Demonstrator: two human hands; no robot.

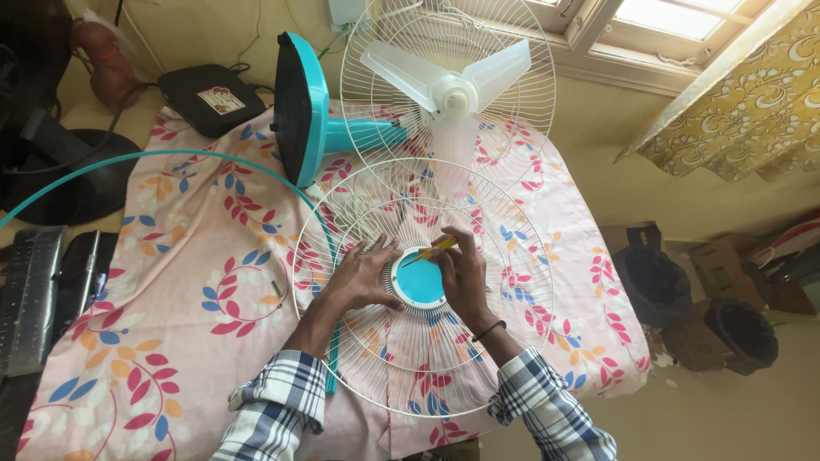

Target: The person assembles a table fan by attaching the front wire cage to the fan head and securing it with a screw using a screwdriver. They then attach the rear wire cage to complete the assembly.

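Both hands [363,273] [461,273] mid-grille [359,376], screwdriver [431,250] over hub [420,280].

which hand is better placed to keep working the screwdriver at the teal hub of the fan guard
Right. The right hand already grips the yellow screwdriver, tip on the teal hub. The left hand lies flat on the wire guard, bracing it.

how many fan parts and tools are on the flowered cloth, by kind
wire fan guards: 2 (loose front guard, rear guard on the fan)
fan blade sets: 1
teal fan bases: 1
teal rim rings: 1
screwdrivers: 1, in the right hand
total: 6
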